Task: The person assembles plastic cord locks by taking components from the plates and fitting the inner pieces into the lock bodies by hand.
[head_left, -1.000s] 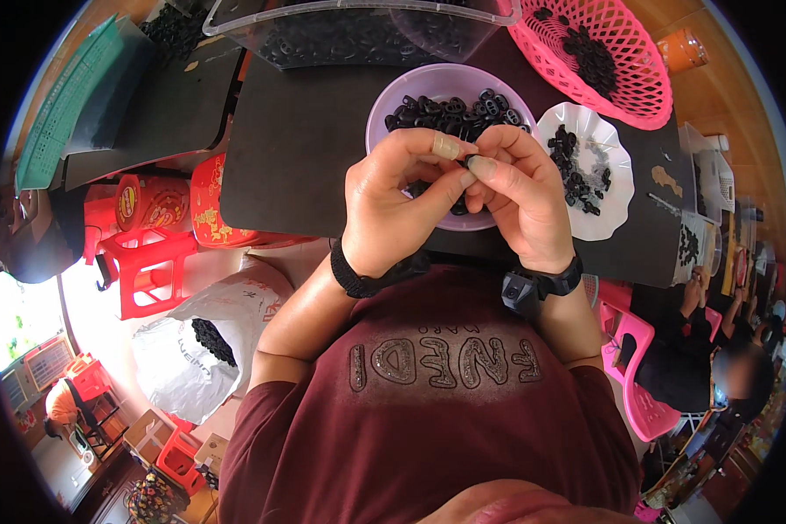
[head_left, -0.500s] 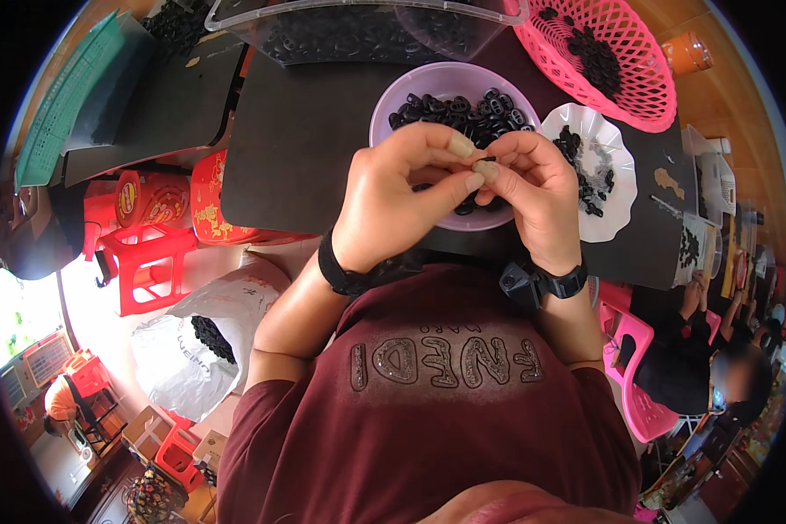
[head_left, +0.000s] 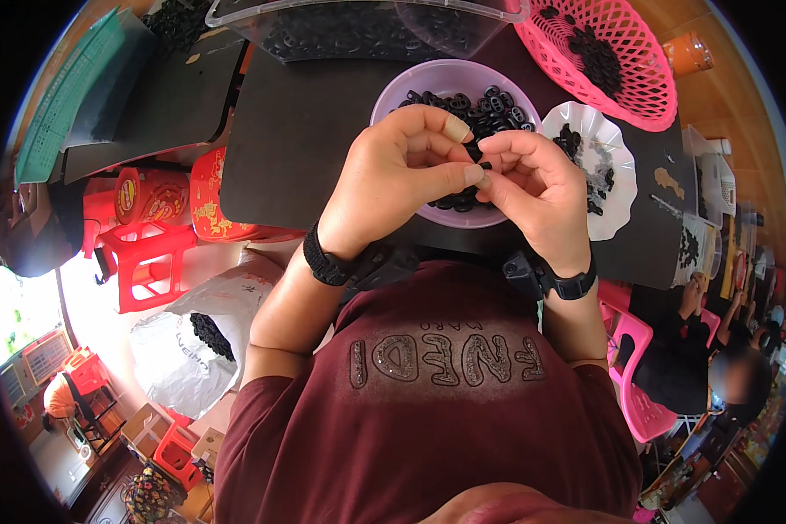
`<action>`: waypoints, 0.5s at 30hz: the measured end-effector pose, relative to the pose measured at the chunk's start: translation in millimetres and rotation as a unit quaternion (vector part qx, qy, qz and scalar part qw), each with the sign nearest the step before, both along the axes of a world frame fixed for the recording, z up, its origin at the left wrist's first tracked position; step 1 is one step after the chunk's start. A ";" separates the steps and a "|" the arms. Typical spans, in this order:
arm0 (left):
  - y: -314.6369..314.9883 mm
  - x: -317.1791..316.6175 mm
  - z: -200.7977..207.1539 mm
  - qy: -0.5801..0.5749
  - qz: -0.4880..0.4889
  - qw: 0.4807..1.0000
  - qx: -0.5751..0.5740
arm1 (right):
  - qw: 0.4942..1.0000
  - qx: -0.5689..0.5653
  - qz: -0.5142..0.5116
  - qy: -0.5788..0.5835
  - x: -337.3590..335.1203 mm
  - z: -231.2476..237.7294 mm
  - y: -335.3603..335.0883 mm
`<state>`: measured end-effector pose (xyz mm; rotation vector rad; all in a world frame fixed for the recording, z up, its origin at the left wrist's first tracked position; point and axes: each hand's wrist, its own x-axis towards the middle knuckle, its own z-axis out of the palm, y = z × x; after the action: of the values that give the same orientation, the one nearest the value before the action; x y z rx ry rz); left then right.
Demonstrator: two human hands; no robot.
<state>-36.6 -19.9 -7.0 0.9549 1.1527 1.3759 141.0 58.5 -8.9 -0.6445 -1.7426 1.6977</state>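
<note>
Over a light purple bowl point(head_left: 393, 87), my left hand point(head_left: 402, 170) and my right hand point(head_left: 541, 192) meet fingertip to fingertip. Both are closed in a pinch around a small black plastic piece point(head_left: 486, 165), mostly covered by the fingers. Another dark bit shows just above it, between my left fingers; whether it is the same piece I cannot tell. The bowl holds many black oval pieces with holes point(head_left: 498, 106). To its right, beside my right hand, a white scalloped plate point(head_left: 618, 196) carries smaller black pieces point(head_left: 568, 142) and clear bits.
A clear plastic bin point(head_left: 341, 39) of black pieces stands behind the bowl on the dark table point(head_left: 297, 131). At the far right is a pink woven basket point(head_left: 651, 96). A white sack point(head_left: 175, 367) and a red stool point(head_left: 148, 262) are at lower left. A person point(head_left: 672, 367) sits at right.
My fingertips have parted slightly, showing more of the black piece between them. My left wrist has shifted a little left, and my right hand slightly right.
</note>
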 end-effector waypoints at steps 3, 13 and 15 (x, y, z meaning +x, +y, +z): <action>1.2 1.4 -0.7 -0.014 0.017 1.000 -0.017 | 1.000 -0.005 0.002 -0.004 -2.2 1.8 -0.7; 1.0 14.6 -9.1 -0.027 0.072 0.996 0.036 | 0.999 -0.006 -0.011 0.033 -5.3 2.4 -1.2; 0.8 17.3 -8.6 -0.032 0.079 0.995 0.043 | 1.000 -0.010 -0.010 0.026 -4.4 2.5 -1.0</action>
<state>-19.2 -19.1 -15.6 0.8898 1.1470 1.5828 136.6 57.6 -6.4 -0.6192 -1.6804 1.7061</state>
